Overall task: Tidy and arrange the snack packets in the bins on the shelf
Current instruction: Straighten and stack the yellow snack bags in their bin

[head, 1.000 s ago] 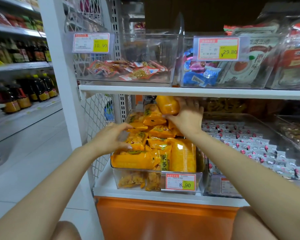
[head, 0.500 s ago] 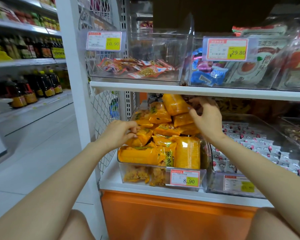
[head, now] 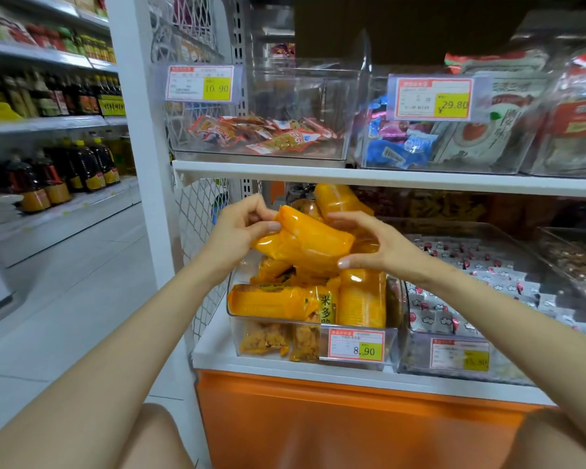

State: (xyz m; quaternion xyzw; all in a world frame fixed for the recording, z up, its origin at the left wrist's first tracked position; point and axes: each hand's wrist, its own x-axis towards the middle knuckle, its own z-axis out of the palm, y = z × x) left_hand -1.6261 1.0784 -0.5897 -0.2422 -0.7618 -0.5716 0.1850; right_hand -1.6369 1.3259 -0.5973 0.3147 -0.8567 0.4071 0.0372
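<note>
A clear plastic bin (head: 274,358) on the lower shelf is heaped with several orange snack packets (head: 274,301). Above the heap I hold one orange packet (head: 305,243) between both hands. My left hand (head: 241,228) pinches its left end with thumb and fingers. My right hand (head: 376,245) grips its right end, thumb below and fingers on top. Another orange packet (head: 339,199) stands tilted behind it, at the back of the bin under the upper shelf.
A price tag reading 8.90 (head: 356,345) hangs on the bin's front. To the right stands a bin of grey and red sweets (head: 487,299). The upper shelf (head: 386,179) carries clear bins of red packets (head: 261,133) and blue packets (head: 400,147). A white post (head: 139,130) stands at the left.
Both hands have come out of the heap and closed on one orange packet, lifting it above the bin. Earlier each hand worked on separate packets in the pile. My view has shifted closer.
</note>
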